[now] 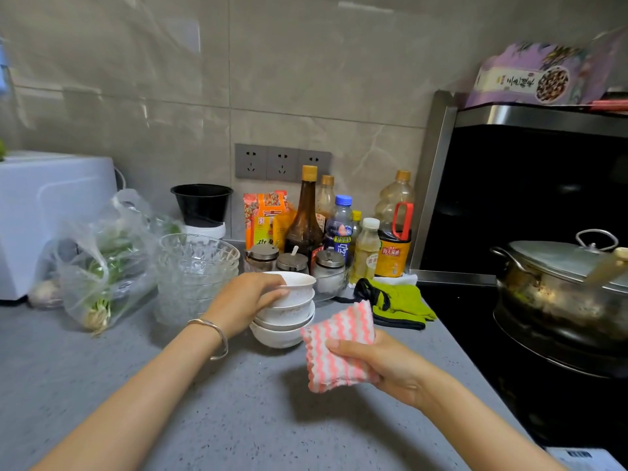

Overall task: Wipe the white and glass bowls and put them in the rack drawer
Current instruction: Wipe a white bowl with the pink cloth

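Note:
A stack of several white bowls [287, 319] stands on the grey counter [221, 419] in the middle. My left hand [244, 299] grips the rim of the top white bowl [299, 287], thumb and fingers curled round its left side. To the left of it is a stack of clear glass bowls [193, 266]. My right hand [380, 365] holds a pink and white striped cloth [336, 345] just in front of and to the right of the white stack. No rack drawer is in view.
Sauce bottles [306, 222], seasoning jars [292, 263] and packets line the wall behind the bowls. A plastic bag of greens [102, 263] and a white appliance [44, 212] sit at the left. Green gloves [397, 300] lie beside a black hob with a lidded steel pot [557, 287].

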Demonstrator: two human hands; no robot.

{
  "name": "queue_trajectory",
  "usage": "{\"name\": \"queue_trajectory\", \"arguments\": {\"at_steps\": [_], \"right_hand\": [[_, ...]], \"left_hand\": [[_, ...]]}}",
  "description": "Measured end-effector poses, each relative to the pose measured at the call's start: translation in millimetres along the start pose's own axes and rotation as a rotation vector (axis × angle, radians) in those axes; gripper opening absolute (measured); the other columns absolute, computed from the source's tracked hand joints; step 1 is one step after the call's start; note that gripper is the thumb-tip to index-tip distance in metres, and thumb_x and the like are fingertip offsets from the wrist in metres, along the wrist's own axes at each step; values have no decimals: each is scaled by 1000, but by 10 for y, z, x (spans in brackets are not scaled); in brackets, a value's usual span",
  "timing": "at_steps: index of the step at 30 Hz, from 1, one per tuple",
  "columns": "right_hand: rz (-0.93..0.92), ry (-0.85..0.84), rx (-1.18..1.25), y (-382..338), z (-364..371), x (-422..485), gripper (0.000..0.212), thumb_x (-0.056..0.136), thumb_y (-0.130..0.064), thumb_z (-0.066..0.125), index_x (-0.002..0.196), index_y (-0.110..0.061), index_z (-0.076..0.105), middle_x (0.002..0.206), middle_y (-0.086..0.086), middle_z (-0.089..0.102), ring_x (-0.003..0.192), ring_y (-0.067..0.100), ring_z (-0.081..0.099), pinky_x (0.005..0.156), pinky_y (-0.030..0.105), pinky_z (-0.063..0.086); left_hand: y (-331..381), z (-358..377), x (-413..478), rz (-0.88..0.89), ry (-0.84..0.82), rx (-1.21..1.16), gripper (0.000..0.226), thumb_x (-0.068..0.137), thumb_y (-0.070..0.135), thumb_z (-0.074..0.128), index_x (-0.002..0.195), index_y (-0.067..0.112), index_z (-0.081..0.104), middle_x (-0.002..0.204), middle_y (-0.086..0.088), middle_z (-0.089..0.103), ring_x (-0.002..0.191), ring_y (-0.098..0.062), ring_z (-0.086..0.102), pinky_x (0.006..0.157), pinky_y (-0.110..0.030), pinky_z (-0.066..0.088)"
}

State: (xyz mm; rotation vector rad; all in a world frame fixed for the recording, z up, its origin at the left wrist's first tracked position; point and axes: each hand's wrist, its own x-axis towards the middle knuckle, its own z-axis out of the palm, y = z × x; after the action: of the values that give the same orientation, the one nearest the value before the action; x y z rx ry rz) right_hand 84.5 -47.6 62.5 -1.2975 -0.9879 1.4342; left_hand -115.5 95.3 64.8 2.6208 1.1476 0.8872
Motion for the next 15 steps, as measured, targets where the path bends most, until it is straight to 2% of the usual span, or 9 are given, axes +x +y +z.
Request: {"name": "queue_trajectory", "arguments": {"at_steps": [3, 7, 9, 12, 15], "right_hand": [[-6, 9, 33, -17, -62, -62, 19, 81, -3, 69, 100, -3, 65, 92, 13, 74, 75, 18, 72, 63, 23, 56], [-29, 53, 95, -39, -204, -159, 23, 76, -4, 71, 98, -4, 66, 91, 13, 74, 73, 19, 72, 70, 27, 58], [-56, 62, 142, -66, -268, -240, 24, 73, -7, 71, 97, -3, 66, 91, 13, 74, 72, 19, 72, 69, 27, 59], [-128, 115, 264, -103, -387, -379, 16, 87, -12, 62, 101, -6, 66, 97, 12, 74, 77, 16, 72, 63, 24, 58], [-225, 253, 239, -95, -601, -517, 28, 94, -25, 54, 114, -7, 62, 109, 12, 72, 96, 20, 70, 79, 28, 57]], "left_hand": [[39, -4, 15, -26, 141, -149, 19, 95, 34, 53, 95, 22, 67, 94, 4, 69, 87, -15, 60, 71, -29, 45], [337, -161, 40, -37, 314, -481, 14, 95, 30, 52, 88, 26, 63, 86, 10, 63, 80, -5, 53, 65, -21, 41], [553, -205, 5, -16, 295, -584, 17, 96, 30, 49, 85, 27, 62, 79, 16, 62, 78, -3, 53, 67, -22, 41], [848, -81, -80, -19, 188, -765, 18, 96, 26, 48, 88, 22, 63, 75, 22, 61, 75, 6, 52, 74, -18, 41], [1091, 100, -179, -33, 117, -914, 29, 87, 36, 47, 92, 12, 63, 75, 18, 60, 74, 3, 51, 78, -24, 40]]}}
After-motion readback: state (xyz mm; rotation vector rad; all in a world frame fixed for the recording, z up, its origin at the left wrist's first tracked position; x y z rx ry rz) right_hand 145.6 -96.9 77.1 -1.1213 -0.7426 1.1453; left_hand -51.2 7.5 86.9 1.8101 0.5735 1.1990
